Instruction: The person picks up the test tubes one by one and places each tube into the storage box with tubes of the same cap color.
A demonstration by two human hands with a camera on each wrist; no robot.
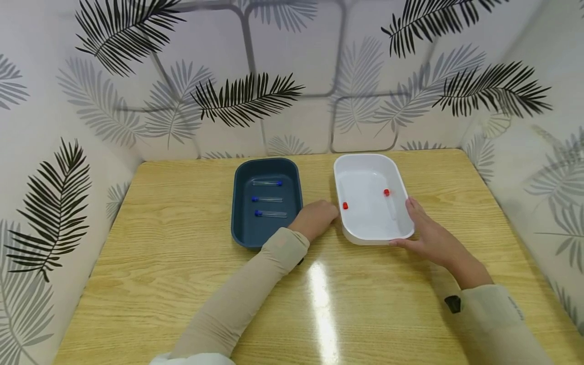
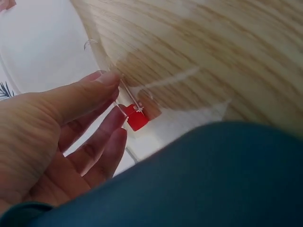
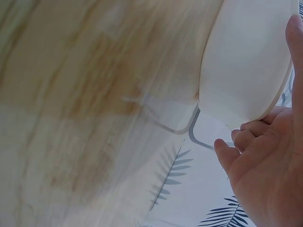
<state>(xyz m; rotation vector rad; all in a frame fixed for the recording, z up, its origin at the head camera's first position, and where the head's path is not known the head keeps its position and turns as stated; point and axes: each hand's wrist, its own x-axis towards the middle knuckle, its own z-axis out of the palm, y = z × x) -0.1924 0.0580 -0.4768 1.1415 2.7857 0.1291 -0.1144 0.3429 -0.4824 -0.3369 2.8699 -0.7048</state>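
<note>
My left hand (image 1: pixel 317 219) is at the left wall of a white tray (image 1: pixel 365 239). Close up in the left wrist view, its thumb and fingers pinch a clear test tube (image 2: pixel 127 92) with a red cap (image 2: pixel 138 120). In the head view, a red cap (image 1: pixel 345 206) shows by the tray's left wall, near that hand. Another red-capped tube (image 1: pixel 392 208) lies inside the tray on the right. My right hand (image 1: pixel 433 241) grips the tray's near right corner, thumb at the front and fingers along the right wall. Those fingers look bent in the right wrist view.
Left of the white tray stands a dark blue tray (image 1: pixel 233 223), holding several clear tubes (image 1: pixel 274 214) with blue caps. My left forearm (image 1: pixel 246 294) passes in front of its near right corner. Both trays stand toward the back of the wooden table (image 1: pixel 182 253), before a leaf-patterned backdrop (image 1: pixel 301 116).
</note>
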